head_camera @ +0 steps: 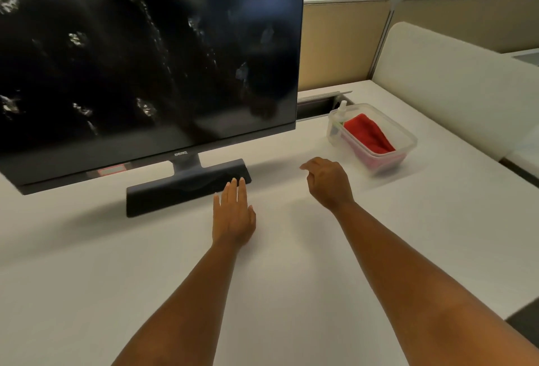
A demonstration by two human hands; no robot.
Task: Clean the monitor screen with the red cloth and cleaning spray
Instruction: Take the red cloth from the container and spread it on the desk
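Red cloth [368, 134] and spray bottle [340, 116] sit untouched in the clear tub [408, 143] at two o'clock; the smeared monitor screen [145, 53] is uncleaned. Your left hand [233, 216] lies spread, right hand [328, 183] loosely curled, both holding nothing.

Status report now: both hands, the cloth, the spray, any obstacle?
Left hand open, flat. Right hand open, empty. Red cloth and spray bottle in clear tub. Monitor screen smeared. No obstacle.

Red cloth [368, 134], black smeared monitor screen [145, 53], white desk [291, 249]
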